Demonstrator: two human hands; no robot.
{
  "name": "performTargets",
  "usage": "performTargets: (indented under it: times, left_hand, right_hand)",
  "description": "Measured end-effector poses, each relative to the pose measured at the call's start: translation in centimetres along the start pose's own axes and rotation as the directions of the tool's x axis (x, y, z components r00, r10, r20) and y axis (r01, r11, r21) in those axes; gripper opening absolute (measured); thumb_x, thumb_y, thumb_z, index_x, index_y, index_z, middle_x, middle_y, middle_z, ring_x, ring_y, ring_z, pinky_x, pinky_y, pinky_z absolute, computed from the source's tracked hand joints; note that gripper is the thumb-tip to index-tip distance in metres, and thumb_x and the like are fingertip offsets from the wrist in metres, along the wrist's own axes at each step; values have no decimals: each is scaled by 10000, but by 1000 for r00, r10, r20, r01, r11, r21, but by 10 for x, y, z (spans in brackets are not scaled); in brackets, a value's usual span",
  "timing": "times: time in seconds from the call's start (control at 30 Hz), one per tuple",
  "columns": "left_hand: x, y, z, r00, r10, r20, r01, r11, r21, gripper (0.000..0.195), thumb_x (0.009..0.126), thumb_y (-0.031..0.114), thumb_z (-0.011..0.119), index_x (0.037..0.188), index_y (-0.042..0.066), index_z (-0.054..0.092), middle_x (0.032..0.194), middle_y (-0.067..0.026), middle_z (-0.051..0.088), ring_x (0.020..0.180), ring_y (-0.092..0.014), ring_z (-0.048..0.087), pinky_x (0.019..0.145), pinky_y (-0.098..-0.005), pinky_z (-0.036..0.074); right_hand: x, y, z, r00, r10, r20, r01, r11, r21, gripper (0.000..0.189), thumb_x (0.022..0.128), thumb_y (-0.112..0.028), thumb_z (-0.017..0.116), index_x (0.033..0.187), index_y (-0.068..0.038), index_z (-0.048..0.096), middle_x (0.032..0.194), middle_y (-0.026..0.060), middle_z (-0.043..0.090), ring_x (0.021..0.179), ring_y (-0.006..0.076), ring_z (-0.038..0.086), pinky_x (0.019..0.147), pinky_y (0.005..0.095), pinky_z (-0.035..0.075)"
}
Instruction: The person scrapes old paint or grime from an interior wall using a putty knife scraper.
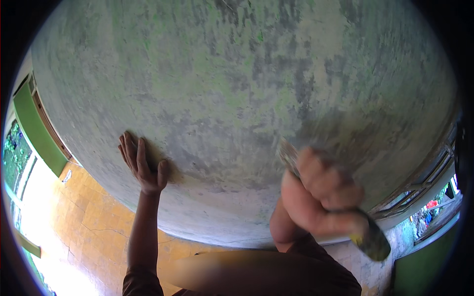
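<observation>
A wall with worn, patchy green and grey paint (222, 111) fills most of the view. My left hand (142, 162) rests against it at the left, fingers spread and holding nothing. At the right, my right hand (327, 192) is closed around the handle of a hand tool (376, 240), which has a dark and yellow rounded end. A blurred, pale, flat part, perhaps its blade, shows beyond the fist at the upper left. Motion blur hides the tool's exact kind and whether it touches the wall.
Orange floor tiles (92, 218) run along the wall's foot at the left. A green wall section (39, 129) stands beside a brown frame at the far left. At the right is a window frame (414, 188), with a dark green surface (426, 262) below.
</observation>
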State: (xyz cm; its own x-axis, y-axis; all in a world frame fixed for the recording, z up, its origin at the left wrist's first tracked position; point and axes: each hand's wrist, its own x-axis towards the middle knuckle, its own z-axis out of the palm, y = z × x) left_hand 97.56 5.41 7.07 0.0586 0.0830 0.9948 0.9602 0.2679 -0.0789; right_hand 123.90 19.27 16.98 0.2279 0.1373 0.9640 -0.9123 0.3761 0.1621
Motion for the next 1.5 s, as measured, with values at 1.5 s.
performTargets:
  times: [1.5]
  left_hand:
    - [-2, -3, -1, 1000, 11, 3, -11, 1000, -17, 610, 892, 447, 467, 1298, -7, 442, 1384, -318, 340, 1328, -472, 265, 1082, -575, 159]
  right_hand:
    - [25, -2, 6, 979, -156, -132, 160, 987, 17, 448, 960, -436, 432, 656, -118, 349, 513, -9, 313, 431, 105, 242, 437, 296, 189]
